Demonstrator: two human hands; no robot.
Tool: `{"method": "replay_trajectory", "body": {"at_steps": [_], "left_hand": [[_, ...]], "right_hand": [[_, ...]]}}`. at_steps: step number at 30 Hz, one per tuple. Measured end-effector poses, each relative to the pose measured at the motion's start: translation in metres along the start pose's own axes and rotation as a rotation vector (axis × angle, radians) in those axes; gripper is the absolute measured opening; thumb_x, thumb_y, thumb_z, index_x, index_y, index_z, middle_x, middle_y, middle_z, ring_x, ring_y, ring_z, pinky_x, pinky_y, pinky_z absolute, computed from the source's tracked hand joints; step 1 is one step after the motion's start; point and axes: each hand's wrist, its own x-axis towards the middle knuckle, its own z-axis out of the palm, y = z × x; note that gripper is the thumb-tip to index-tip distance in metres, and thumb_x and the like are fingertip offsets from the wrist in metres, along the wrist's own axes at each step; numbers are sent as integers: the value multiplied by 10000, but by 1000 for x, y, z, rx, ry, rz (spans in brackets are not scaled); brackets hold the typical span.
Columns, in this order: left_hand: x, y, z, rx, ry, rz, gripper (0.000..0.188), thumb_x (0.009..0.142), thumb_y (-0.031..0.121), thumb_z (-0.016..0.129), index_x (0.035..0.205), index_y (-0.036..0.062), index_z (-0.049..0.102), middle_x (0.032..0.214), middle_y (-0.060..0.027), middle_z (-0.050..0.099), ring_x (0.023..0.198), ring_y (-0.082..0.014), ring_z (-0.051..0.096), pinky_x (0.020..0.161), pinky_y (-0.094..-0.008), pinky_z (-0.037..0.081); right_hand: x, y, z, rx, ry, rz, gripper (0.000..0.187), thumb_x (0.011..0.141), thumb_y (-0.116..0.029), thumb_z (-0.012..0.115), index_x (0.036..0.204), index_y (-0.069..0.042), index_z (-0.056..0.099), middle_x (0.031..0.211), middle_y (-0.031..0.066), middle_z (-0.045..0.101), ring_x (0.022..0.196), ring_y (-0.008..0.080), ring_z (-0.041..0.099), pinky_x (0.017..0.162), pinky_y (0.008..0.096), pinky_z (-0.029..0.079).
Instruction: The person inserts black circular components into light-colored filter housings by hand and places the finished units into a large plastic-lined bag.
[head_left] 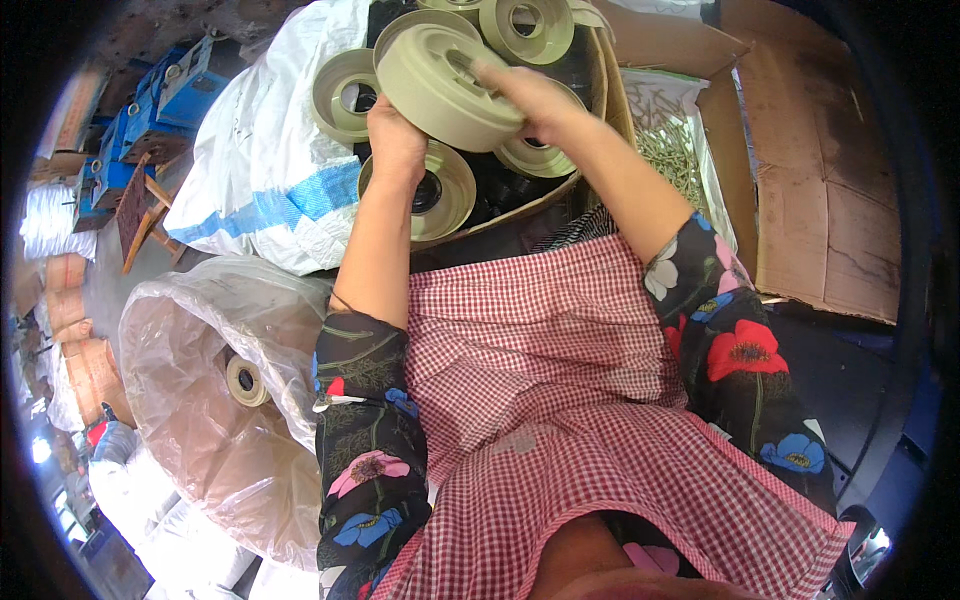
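Note:
I hold a pale olive plastic spool [440,85] with both hands above a cardboard box [600,75]. My left hand [395,140] grips its lower left rim. My right hand [530,100] lies on its right side, fingers over the top face. Below it in the box lie several more spools of the same colour, one [340,95] at the left, another [430,190] under my left wrist and a third [525,25] at the top. My lap is covered by a red and white checked apron [540,400].
A white woven sack with a blue stripe [270,190] lies left of the box. A clear plastic bag [210,400] at lower left holds one small spool [245,380]. A box of metal nails or pins [675,150] stands at the right, beside flattened cardboard [820,200].

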Motion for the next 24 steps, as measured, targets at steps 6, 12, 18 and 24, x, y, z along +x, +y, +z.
{"method": "replay_trajectory", "body": {"at_steps": [6,12,18,24], "left_hand": [[-7,18,-5,378,-35,-25,597,935,485,478,1180,-52,569,1026,-130,627,954,-202,578,887,-309,424],[-11,28,-17,563,-239,195,689,815,432,653,1247,-85,510,1117,-168,580,954,-200,582,872,-292,443],[-15,41,-28,301,-315,-53,497,790,212,698,1197,-33,552,1044,-81,640,893,-133,610,782,-272,507],[-5,15,-74,-479,-503,-326,390,823,202,685,1154,35,563,1043,-77,644,903,-169,647,764,-328,561]], "right_hand": [[-12,6,26,-130,-49,-81,434,879,-393,559,1148,-52,566,994,73,615,792,157,602,659,325,506],[-18,6,21,33,-51,-254,430,914,-326,520,1231,-37,511,1029,73,606,832,145,588,759,269,480],[-24,5,38,-157,-6,-604,410,928,-274,516,1249,-20,492,1126,139,588,1002,203,565,891,326,446],[-29,-10,26,-775,-99,-1376,367,878,-277,615,1202,-105,596,1144,137,471,1029,253,488,924,329,398]]}}
